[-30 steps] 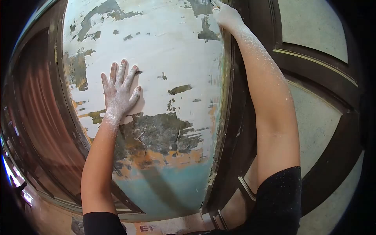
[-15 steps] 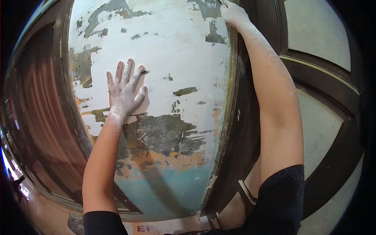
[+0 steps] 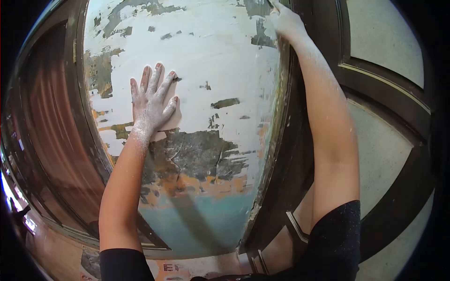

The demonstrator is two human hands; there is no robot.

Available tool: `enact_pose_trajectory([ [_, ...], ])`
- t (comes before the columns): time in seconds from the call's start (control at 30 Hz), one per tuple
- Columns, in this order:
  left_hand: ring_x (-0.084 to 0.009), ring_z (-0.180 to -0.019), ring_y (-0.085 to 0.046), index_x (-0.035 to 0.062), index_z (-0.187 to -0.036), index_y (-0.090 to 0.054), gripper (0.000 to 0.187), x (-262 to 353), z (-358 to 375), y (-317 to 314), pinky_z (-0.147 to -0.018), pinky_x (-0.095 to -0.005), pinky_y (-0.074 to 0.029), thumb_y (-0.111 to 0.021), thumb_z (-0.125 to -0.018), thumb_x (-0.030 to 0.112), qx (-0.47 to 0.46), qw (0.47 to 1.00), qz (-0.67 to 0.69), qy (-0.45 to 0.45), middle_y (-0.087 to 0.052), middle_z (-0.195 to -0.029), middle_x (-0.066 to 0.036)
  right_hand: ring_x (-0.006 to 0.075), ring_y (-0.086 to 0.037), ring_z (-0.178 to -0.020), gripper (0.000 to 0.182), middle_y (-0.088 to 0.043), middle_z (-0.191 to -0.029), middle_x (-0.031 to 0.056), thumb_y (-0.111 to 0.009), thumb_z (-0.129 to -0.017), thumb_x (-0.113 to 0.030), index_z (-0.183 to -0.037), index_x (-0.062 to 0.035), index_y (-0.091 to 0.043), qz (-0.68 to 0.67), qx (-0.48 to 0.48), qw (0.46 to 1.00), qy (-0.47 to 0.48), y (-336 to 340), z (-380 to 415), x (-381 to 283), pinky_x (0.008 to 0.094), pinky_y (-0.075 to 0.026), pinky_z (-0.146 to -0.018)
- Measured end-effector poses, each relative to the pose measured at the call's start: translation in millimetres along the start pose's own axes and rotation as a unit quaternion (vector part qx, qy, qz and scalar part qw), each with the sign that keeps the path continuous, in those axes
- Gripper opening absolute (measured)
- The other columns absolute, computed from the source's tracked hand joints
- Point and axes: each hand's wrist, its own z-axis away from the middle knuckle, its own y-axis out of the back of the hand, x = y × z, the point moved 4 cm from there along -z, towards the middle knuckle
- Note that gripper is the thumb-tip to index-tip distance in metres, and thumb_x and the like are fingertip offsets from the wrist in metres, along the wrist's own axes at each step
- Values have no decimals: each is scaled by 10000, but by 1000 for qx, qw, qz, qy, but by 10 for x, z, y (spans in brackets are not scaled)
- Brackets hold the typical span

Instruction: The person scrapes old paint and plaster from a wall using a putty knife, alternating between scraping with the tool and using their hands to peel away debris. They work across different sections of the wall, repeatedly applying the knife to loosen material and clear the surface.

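Observation:
My left hand (image 3: 151,102), dusted with white powder, lies flat with fingers spread on the white-patched wall panel (image 3: 211,56). Nothing is in it. Near the panel's upper right edge, my right hand (image 3: 287,21) is raised with its fingers bent around something thin at the top of the view; most of that item is hidden. White dust coats that wrist and forearm too. Below my left hand the panel shows a dark grey bare patch (image 3: 192,152), then orange traces and a blue-green area (image 3: 201,220).
A dark wooden frame with a reddish curtain (image 3: 49,117) stands at the left. Dark woodwork with pale panels (image 3: 384,35) is at the right. Along the bottom lies a surface with printed red letters (image 3: 169,268).
The view has shifted slightly, so the panel sits a little higher and further right. My left hand stays on the same spot of the panel, and my right hand stays near the upper right edge.

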Motion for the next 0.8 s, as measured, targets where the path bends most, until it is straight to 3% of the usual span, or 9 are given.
enact_pose_trajectory([
  [0.1,-317,-1544,-106,288,-1560,-339,706,-9,-9,-15,-1216,-630,-78,-586,-905,380,4,1000,-7,-1,-181,-1668,-59,438,-619,-1112,496,-655,-1196,255,-500,-950,-337,-1408,-154,-552,-3,-48,998,-34,65,485,-207,446,-493,-977],
  [0.33,-334,-1534,-148,296,-1553,-359,694,-30,87,-72,-1208,-626,-126,-582,-902,383,31,1000,-6,0,-201,-1664,-72,474,-649,-874,525,-676,-930,281,-533,-922,-175,-1443,-134,-486,-138,-62,985,-82,24,2395,-589,536,-516,-823],
  [0.4,-339,-1534,-150,295,-1555,-358,695,-41,218,-128,-1209,-621,-129,-580,-901,379,23,1000,-5,7,-203,-1663,-75,474,-632,-989,563,-633,-1137,305,-539,-922,-141,-1477,-129,-442,-159,-224,935,-223,-58,3331,-705,507,-517,-856],
  [0.43,-343,-1533,-151,293,-1556,-356,697,-44,298,-149,-1210,-616,-132,-578,-901,375,20,1000,-6,14,-204,-1663,-78,480,-613,-1060,612,-589,-1258,310,-535,-923,-131,-1517,-135,-388,-183,-114,971,-99,-177,3949,-767,507,-502,-907],
  [0.47,-354,-1533,-147,279,-1554,-362,698,-38,386,-156,-1208,-624,-127,-580,-896,360,16,1000,-1,14,-206,-1662,-86,482,-604,-1092,633,-591,-1287,293,-525,-926,-116,-1536,-141,-359,-212,-215,931,-206,-261,4559,-849,512,-488,-944],
  [0.57,-363,-1534,-139,261,-1545,-385,689,-55,660,-271,-1203,-636,-120,-584,-891,344,-2,1000,0,12,-206,-1662,-96,479,-607,-1092,601,-616,-1270,263,-519,-960,-140,-1535,-142,-348,-206,-314,876,-304,-340,5867,-830,503,-494,-928],
  [0.67,-373,-1530,-151,251,-1529,-422,661,-72,859,-354,-1199,-643,-108,-581,-893,332,-4,1000,12,13,-229,-1654,-109,473,-615,-1076,585,-627,-1242,263,-525,-980,-137,-1537,-145,-346,-188,-275,910,-247,-347,5292,-799,498,-499,-904],
  [0.73,-373,-1528,-167,252,-1520,-441,642,-84,966,-386,-1200,-636,-97,-578,-898,336,13,1000,19,13,-260,-1644,-115,470,-617,-1067,578,-637,-1211,264,-535,-983,-115,-1532,-139,-356,-212,-152,954,-147,-351,4732,-830,495,-501,-887],
  [0.8,-372,-1528,-166,249,-1518,-444,639,-96,1068,-426,-1201,-633,-94,-578,-899,339,18,1000,20,12,-262,-1643,-115,470,-614,-1074,580,-638,-1210,262,-536,-982,-104,-1532,-133,-355,-231,-187,936,-191,-382,4581,-841,493,-498,-891],
])
